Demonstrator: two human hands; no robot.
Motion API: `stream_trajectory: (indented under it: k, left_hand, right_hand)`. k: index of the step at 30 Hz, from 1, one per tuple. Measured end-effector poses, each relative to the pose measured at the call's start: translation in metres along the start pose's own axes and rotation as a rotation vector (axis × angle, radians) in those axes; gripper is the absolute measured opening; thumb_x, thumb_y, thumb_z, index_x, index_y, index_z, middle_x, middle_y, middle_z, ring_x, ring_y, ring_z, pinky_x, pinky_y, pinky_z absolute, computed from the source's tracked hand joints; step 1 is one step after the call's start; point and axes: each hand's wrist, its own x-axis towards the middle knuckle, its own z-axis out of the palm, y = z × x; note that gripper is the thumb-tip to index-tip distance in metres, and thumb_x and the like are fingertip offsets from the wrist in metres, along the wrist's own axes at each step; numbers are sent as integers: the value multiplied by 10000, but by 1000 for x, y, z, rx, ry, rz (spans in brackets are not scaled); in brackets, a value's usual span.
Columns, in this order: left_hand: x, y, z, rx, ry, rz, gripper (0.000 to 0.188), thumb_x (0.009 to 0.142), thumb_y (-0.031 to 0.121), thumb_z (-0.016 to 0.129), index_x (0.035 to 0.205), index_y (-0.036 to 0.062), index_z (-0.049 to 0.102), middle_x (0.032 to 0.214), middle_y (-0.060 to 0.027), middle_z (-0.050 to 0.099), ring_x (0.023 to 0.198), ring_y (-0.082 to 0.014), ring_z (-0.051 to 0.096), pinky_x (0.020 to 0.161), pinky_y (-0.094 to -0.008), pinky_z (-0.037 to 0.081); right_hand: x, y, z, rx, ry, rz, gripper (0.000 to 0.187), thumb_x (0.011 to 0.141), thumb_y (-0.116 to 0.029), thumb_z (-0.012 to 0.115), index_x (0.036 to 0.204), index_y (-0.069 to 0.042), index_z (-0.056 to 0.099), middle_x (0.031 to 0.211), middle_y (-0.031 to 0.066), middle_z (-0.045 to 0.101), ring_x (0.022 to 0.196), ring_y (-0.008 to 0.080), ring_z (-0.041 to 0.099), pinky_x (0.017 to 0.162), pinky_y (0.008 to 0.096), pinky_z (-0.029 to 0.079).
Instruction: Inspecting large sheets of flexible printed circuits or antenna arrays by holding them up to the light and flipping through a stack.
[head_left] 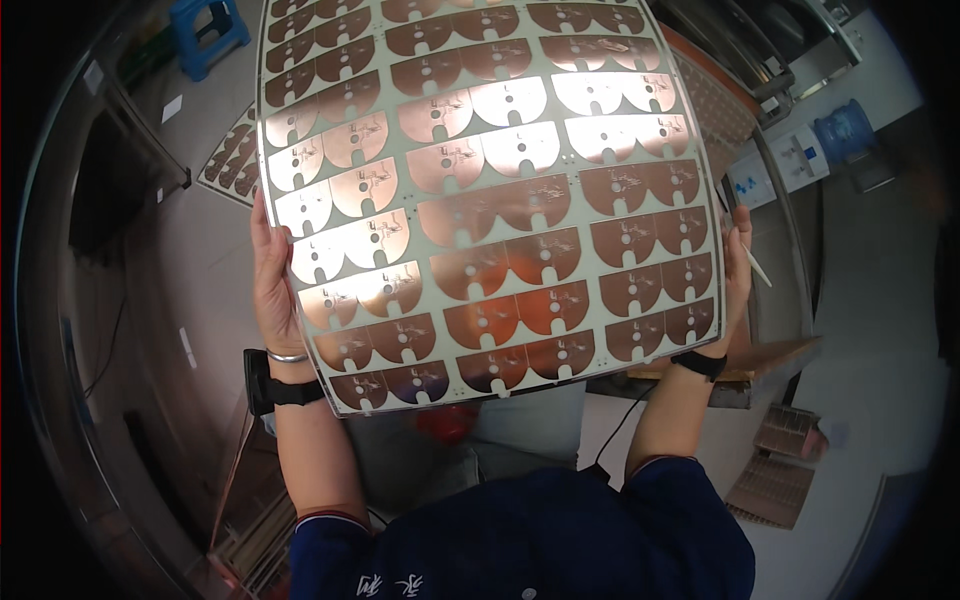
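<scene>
A large circuit board panel (583,215) is held up in front of me, pale with rows of copper-coloured, double-rounded shapes. Bright light glares off its middle rows. My left hand (272,290) grips the left edge, its thumb on the near face. At the right edge, my right hand (738,265) closes round the panel, with most of its fingers hidden behind. A thin white stick, perhaps a pen, (758,268) juts out beside the right hand, apparently held in it too.
Behind the panel's left side lies another patterned panel (240,150). A blue stool (208,38) stands far left. Patterned sheets (712,100) rest at the far right, near a blue water bottle (843,130). Brown stacked pieces (768,490) are on the floor at right.
</scene>
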Motion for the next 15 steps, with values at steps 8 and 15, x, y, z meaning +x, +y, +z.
stream_trajectory:
  k: [8,15]
  left_hand:
    - [8,-5,-9,29,0,77,512,918,83,468,1390,96,269,1384,-103,375,1241,-201,407,1034,-338,350]
    - [1,-1,2,19,1,70,509,924,72,453,1394,105,262,1408,-104,337,1255,-206,392,1050,-339,327]
  right_hand:
    - [7,-1,-10,-73,35,32,311,971,-174,337,1271,-111,391,1217,162,533,1093,208,551,883,331,508]
    - [8,4,-23,-16,-50,110,355,967,-181,354,1320,-147,371,1208,143,524,1064,206,562,855,345,522]
